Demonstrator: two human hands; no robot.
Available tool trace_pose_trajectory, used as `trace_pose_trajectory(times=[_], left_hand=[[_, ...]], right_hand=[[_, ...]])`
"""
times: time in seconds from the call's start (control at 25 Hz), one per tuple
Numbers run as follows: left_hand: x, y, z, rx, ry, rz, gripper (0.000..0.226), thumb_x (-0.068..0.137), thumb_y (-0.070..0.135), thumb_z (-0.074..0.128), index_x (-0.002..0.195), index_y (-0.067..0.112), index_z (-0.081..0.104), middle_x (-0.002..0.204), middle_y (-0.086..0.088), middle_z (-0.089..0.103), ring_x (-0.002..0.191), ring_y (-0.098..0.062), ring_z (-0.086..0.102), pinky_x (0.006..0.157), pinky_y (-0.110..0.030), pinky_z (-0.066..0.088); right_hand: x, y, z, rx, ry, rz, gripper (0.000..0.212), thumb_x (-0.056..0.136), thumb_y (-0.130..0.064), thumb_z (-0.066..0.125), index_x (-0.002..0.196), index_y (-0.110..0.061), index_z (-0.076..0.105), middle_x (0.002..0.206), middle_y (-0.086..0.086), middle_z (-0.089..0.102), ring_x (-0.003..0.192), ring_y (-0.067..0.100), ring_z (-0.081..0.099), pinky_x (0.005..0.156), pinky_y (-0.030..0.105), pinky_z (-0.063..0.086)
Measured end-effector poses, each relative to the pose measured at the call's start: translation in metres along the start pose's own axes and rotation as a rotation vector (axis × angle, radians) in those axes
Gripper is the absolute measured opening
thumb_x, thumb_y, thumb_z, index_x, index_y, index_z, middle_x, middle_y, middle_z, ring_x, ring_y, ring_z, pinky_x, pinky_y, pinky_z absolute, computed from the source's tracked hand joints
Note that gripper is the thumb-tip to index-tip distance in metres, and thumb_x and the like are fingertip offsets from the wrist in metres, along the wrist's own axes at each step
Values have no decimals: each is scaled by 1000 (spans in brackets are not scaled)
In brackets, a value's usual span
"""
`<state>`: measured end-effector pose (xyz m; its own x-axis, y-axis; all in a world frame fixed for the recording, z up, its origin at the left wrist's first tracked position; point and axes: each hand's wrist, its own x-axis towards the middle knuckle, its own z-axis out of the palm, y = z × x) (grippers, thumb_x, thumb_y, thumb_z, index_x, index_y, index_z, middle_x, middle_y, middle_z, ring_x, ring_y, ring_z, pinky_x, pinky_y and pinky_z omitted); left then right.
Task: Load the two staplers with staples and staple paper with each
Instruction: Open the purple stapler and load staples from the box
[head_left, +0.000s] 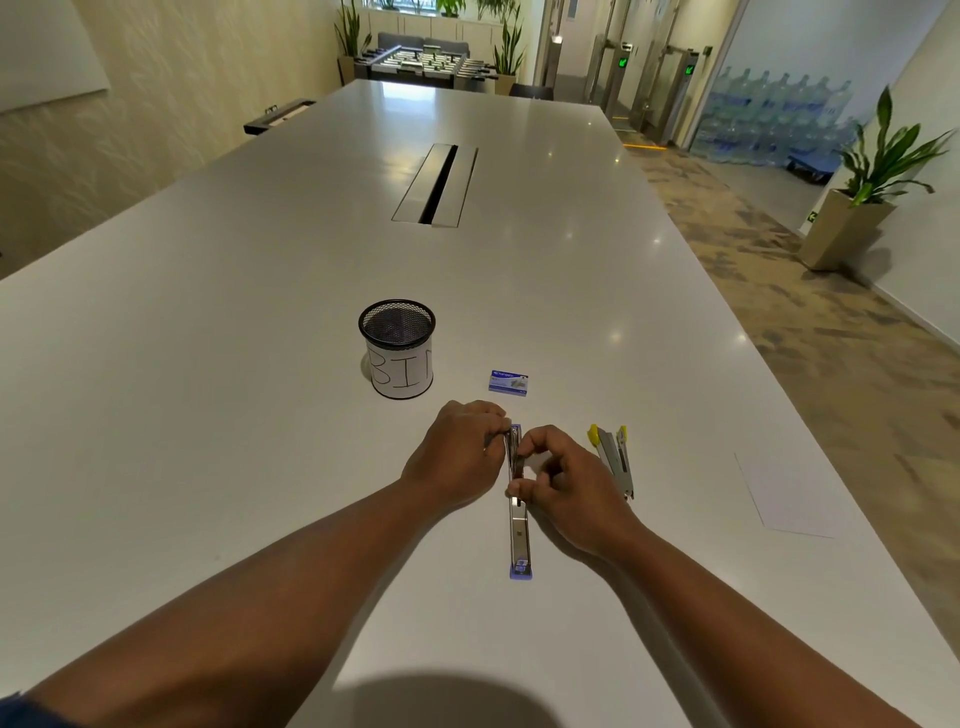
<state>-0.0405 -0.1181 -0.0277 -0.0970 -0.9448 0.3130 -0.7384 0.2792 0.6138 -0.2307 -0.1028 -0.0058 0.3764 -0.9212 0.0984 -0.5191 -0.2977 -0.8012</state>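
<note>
A purple stapler (519, 530) lies opened out flat in a long line on the white table (260, 364), its metal channel facing up. My left hand (457, 457) pinches its far end. My right hand (566, 483) pinches the channel's middle with thumb and fingertips; whether it holds staples I cannot tell. A yellow stapler (615, 457) lies folded open just right of my right hand. A small blue staple box (509, 383) sits shut beyond the hands. A white paper sheet (784, 493) lies at the right table edge.
A black mesh cup (397, 348) with a paper label reading BIN stands left of the staple box. A cable hatch (436, 184) sits in the table's middle. The table's right edge runs close past the paper, with carpet and a potted plant (862, 197) beyond.
</note>
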Motion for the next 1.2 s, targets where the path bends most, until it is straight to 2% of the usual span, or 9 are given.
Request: trace_pose_trajectory(times=[0.16, 0.32, 0.36, 0.48, 0.52, 0.72, 0.92, 1.08, 1.2], left_hand=[[-1, 3, -1, 8, 11, 6, 25, 92, 15, 54, 100, 16, 78, 110, 1, 73, 100, -25, 63, 87, -44, 53], [0, 3, -2, 15, -15, 16, 22, 94, 14, 53, 97, 16, 75, 100, 2, 71, 96, -28, 64, 85, -40, 52], [-1, 3, -2, 15, -21, 8, 21, 94, 15, 53, 101, 17, 73, 100, 2, 71, 97, -29, 64, 85, -40, 51], [-2, 4, -4, 52, -19, -23, 38, 98, 18, 53, 135, 18, 63, 130, -2, 69, 119, -24, 59, 100, -41, 49], [-2, 4, -5, 55, -23, -1, 39, 100, 18, 52, 138, 19, 62, 133, -2, 68, 120, -22, 60, 102, -42, 48], [0, 6, -6, 2, -6, 114, 31, 95, 5, 52, 111, 15, 77, 106, 1, 78, 93, -15, 70, 90, -43, 52], [-1, 6, -5, 30, 12, 117, 30, 96, 7, 53, 112, 15, 77, 106, 1, 78, 94, -15, 70, 93, -42, 50], [-2, 6, -5, 4, 0, 74, 32, 99, 12, 53, 124, 18, 72, 112, 1, 77, 100, -19, 69, 97, -41, 48], [0, 4, -5, 10, -15, 16, 43, 99, 14, 51, 142, 17, 58, 134, -4, 66, 120, -22, 61, 103, -37, 48]], right_hand=[[-6, -4, 4, 53, 56, -13, 51, 77, -23, 80, 116, -44, 56, 98, -24, 67, 75, 12, 62, 80, 49, 56], [-6, -5, 4, 7, 60, -34, 40, 77, -30, 77, 106, -52, 60, 98, -26, 68, 87, 10, 64, 83, 46, 56], [-5, -5, 4, 2, 55, -30, 40, 78, -31, 77, 105, -54, 60, 98, -26, 68, 87, 10, 64, 83, 46, 56], [-5, -5, 4, -12, 51, -23, 41, 80, -30, 78, 109, -54, 61, 98, -26, 69, 85, 9, 65, 83, 44, 57], [-5, -6, 4, -14, 54, -22, 41, 80, -30, 78, 111, -51, 62, 97, -25, 69, 85, 8, 64, 83, 43, 57], [-6, -6, 5, -8, 46, -24, 22, 82, -28, 75, 92, -44, 65, 84, -25, 69, 79, 7, 67, 78, 43, 58], [-7, -5, 7, 19, 54, -23, 16, 85, -19, 75, 93, -32, 71, 83, -14, 72, 80, 12, 69, 78, 46, 58], [-12, -7, 1, 93, 57, -70, 24, 83, -17, 70, 104, -28, 72, 91, -12, 71, 83, 14, 68, 80, 41, 58], [-7, -12, -3, 206, 115, -70, 22, 86, -11, 63, 100, -27, 71, 90, -12, 70, 79, 5, 66, 74, 24, 52]])
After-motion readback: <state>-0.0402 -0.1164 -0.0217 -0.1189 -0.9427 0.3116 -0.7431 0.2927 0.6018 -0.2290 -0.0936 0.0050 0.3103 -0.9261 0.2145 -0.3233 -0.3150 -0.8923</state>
